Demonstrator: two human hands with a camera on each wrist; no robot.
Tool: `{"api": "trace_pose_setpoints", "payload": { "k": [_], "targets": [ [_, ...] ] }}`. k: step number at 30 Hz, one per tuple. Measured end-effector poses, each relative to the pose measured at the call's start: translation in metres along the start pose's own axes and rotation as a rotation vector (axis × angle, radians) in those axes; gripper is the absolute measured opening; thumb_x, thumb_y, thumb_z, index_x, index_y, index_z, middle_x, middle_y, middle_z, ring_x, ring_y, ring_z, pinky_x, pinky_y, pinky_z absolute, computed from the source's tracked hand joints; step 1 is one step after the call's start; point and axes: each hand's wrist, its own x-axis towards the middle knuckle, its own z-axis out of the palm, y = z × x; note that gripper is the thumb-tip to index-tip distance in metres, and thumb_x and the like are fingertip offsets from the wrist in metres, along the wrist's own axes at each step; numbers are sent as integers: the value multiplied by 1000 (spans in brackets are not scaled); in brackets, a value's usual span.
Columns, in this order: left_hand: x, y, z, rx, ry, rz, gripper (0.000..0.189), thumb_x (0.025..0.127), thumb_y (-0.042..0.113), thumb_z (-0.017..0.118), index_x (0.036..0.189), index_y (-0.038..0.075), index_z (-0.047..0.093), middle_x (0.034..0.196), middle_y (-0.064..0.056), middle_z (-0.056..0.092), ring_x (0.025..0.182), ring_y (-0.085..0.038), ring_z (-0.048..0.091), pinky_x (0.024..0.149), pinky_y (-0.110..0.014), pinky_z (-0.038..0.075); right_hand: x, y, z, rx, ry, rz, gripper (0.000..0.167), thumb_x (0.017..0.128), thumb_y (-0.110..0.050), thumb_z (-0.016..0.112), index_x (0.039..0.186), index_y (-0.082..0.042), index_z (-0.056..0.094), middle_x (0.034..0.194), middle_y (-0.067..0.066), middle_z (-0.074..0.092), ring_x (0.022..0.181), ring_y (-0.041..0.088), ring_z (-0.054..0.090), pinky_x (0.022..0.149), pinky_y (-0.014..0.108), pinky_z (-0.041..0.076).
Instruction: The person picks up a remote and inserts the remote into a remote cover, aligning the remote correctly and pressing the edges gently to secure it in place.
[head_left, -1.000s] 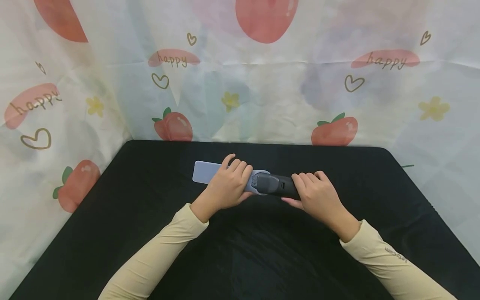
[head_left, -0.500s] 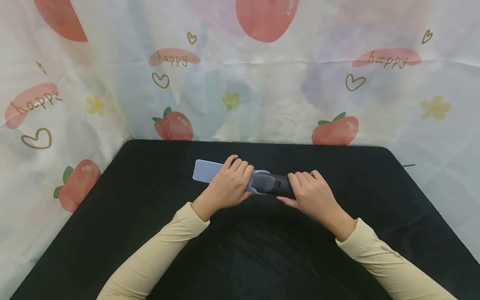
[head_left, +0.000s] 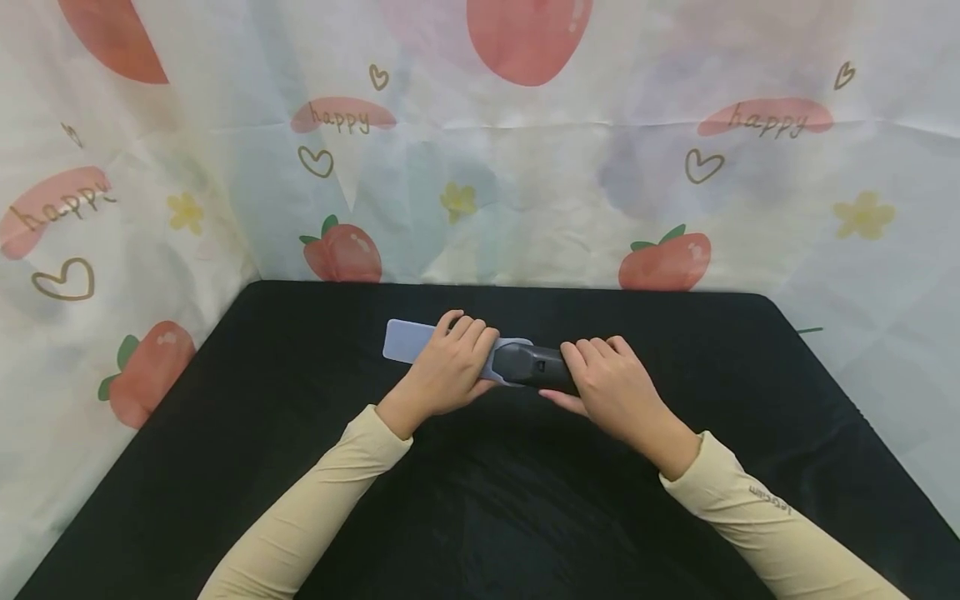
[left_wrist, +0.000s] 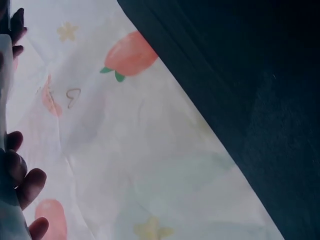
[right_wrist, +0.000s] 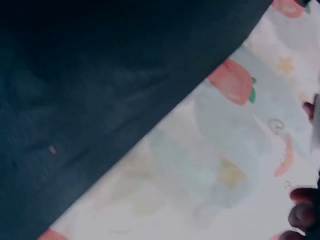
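In the head view my left hand [head_left: 447, 361] grips a long, flat, pale blue-grey piece [head_left: 407, 341] with rounded corners. My right hand [head_left: 617, 385] holds a black, rounded, handle-like piece [head_left: 532, 365] with a small rectangular notch on top. The black piece meets the right end of the pale piece between my hands, in line with it. Its far end is hidden under my right fingers. In the left wrist view a strip of the pale piece [left_wrist: 6, 90] and some left fingertips [left_wrist: 34, 184] show at the left edge. Right fingertips [right_wrist: 302, 216] appear in the right wrist view.
A black cloth [head_left: 480, 517] covers the table under both hands. Behind and to the sides hangs a pale curtain [head_left: 540, 200] printed with fruit, hearts and the word "happy". It meets the table's back edge.
My right hand has moved a little left, bringing the black piece closer against the pale one. The notch on the black piece has shifted left. My left hand stays nearly still.
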Motion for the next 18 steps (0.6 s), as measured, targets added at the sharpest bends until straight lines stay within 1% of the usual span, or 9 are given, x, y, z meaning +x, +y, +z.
{"api": "trace_pose_setpoints", "payload": {
  "k": [2,4,7,9,12,14,15,16,18],
  "targets": [
    [-2,-3,1,-6,2,-16,52,75,45,73,106,9,54,95,-5,58,93,-21,55,99,-42,38,1,1,-2,13,-27,1,59,67,-50,78,92,0,58,72,11,60,65,26,57,64,39,43],
    [-3,-6,1,-12,5,-22,52,74,44,75,107,9,54,95,-5,57,93,-21,55,100,-43,37,1,2,-4,21,-54,-2,61,63,-46,82,95,-1,58,73,11,60,66,26,56,64,40,43],
    [-2,-8,1,-24,4,-23,53,74,42,75,109,9,54,96,-4,57,95,-22,54,101,-45,35,-2,3,-3,32,-74,-10,57,63,-42,83,92,-1,56,69,9,58,63,24,56,63,38,43],
    [-1,-8,1,-32,5,-38,55,74,42,75,112,9,54,99,-5,57,98,-22,53,104,-47,33,-4,3,-1,44,-68,-6,53,64,-40,82,87,-1,54,65,9,57,60,23,55,61,37,42],
    [0,-6,0,-43,36,-106,64,72,42,78,121,9,52,111,-8,53,108,-25,48,107,-49,27,-7,1,0,58,-27,25,49,67,-40,78,83,-1,52,62,9,56,56,23,55,59,38,42],
    [1,-3,-1,-48,91,-165,72,70,41,80,126,9,48,121,-11,47,116,-27,41,107,-51,23,-8,1,1,54,6,61,46,74,-41,71,84,0,52,62,10,56,56,24,56,59,39,42],
    [2,-2,-1,-47,133,-193,75,69,40,81,128,9,46,125,-13,43,118,-29,37,106,-51,22,-8,0,1,52,26,80,46,79,-43,66,84,1,53,62,11,56,55,25,55,58,39,41],
    [3,0,-1,-44,182,-217,75,70,39,80,128,10,44,128,-14,40,120,-29,33,105,-51,21,-7,0,1,47,42,100,47,84,-45,60,84,2,53,62,11,55,54,26,55,58,39,41],
    [5,2,-2,-38,285,-250,68,73,34,78,126,9,43,130,-15,36,119,-30,29,102,-51,21,-6,-1,1,42,74,143,53,92,-49,45,85,3,53,61,12,54,53,27,55,57,40,41]
  ]
}}
